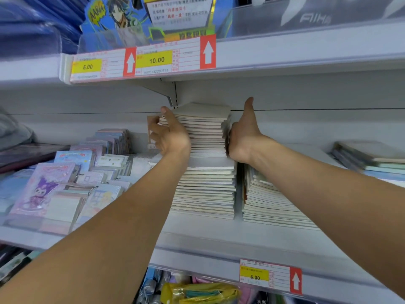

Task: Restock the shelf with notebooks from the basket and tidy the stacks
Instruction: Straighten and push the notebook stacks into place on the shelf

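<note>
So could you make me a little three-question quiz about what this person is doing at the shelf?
1. True or false: both hands press the sides of the tall middle stack of cream paper notebooks.
2. Which price shows on the yellow shelf tag below the stacks: A 5.00, B 6.00, C 10.00?
3. Which hand's thumb points straight up?

Key: 1 true: left hand and right hand flank it. 2 B. 3 The right.
</note>
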`<state>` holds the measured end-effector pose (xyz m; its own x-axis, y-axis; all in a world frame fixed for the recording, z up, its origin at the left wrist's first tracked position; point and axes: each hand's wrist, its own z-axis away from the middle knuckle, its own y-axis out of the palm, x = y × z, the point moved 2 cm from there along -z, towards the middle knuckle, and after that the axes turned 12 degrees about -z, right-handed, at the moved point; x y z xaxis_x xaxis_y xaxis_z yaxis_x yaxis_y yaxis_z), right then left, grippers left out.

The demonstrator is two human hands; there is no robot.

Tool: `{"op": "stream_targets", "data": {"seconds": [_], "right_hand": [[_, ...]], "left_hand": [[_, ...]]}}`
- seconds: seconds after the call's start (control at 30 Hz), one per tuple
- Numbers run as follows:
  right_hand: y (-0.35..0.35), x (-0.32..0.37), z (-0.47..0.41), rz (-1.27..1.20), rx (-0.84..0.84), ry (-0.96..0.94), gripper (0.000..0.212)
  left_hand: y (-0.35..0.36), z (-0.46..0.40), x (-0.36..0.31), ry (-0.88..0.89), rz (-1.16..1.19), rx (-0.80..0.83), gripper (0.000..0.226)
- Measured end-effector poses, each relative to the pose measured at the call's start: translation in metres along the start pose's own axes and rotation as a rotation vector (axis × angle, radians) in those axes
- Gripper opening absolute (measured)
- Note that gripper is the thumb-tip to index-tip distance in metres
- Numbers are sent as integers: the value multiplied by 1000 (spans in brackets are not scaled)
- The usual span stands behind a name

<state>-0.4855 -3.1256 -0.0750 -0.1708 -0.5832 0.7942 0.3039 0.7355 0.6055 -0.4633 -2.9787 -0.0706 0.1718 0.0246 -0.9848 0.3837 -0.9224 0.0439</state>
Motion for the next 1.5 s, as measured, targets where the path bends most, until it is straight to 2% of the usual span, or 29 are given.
{"op": "stream_targets", "data": {"seconds": [0.03, 0.07, 0.13, 0.3, 0.37, 0.53, 0.63, 0.7, 0.73, 0.8, 0.9, 1.0, 1.33, 1.5], "right_hand": [[1, 0, -3, 17, 5, 24, 114], [2, 1, -6, 15, 9, 40, 114], [4, 1, -5, -5, 33, 72, 100], [9, -4, 3, -49, 161, 105, 122], [12, -5, 6, 5, 177, 126, 132], [16, -1, 23, 162, 193, 100, 114], [18, -5, 28, 160, 106, 52, 116], [21, -9, 23, 106, 11, -26, 138], [22, -11, 19, 71, -31, -74, 142], [26, -13, 21, 65, -78, -172, 127], [31, -16, 23, 109, -34, -240, 100], [29, -15, 19, 154, -17, -265, 86], [25, -16, 7, 254, -16, -301, 72], [20, -18, -5, 342, 11, -324, 63]], "left_hand": [[1, 0, -1, -18, -16, 39, 53], [2, -1, -1, -27, -18, 67, 53], [3, -4, 0, -29, -19, 87, 54], [5, -13, 7, -16, -65, 103, 61], [5, -15, 9, -1, -61, 81, 61], [3, -8, 11, 74, -138, 64, 61], [2, -5, 8, 52, -129, 34, 58], [1, -3, 5, 65, -137, 37, 56], [1, -3, 5, 69, -153, 43, 55], [2, -4, 8, 89, -175, 48, 56], [3, -4, 12, 164, -184, 48, 58], [4, -8, 17, 206, -207, 68, 62], [3, 2, 13, 350, -311, 32, 45], [2, 3, 13, 349, -287, 43, 44]]}}
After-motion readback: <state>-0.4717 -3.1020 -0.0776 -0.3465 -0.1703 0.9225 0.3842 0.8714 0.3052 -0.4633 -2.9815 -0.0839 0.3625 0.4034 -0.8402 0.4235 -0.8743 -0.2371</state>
